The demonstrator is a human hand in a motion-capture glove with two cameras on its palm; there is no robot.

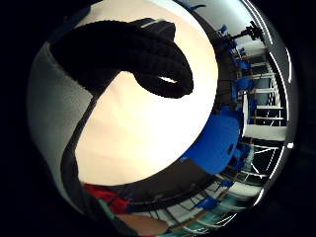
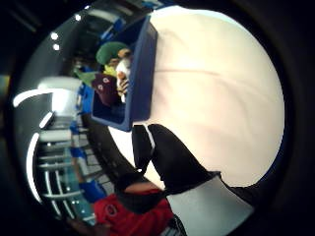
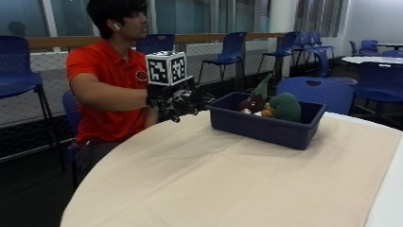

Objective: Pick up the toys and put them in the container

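Blue plastic forms the container (image 3: 267,125), a rectangular bin that stands on the cream tablecloth (image 3: 239,189) covering the round table. Several plush toys (image 3: 277,108) lie inside the bin: a green-capped one (image 3: 286,106) sits highest, a dark maroon one (image 3: 254,103) lies beside it toward the person's end of the bin, and a green pointed piece (image 3: 264,85) pokes up above the bin's far wall. The thumb side palm view shows the same bin (image 2: 142,73) with the green cap (image 2: 112,50) and the maroon toy (image 2: 104,87) packed against its inner wall.

Just beside the bin's near short end, the gloved right hand (image 3: 182,101) hangs in the air above the table edge, not touching the bin. Its fingers (image 1: 148,59) arc loosely inward over the bare cloth (image 1: 143,128) and hold nothing; the thumb (image 2: 172,157) sticks out on its own. No toy lies on the cloth around the bin in any view. Behind the bin stand blue chairs (image 3: 315,92).
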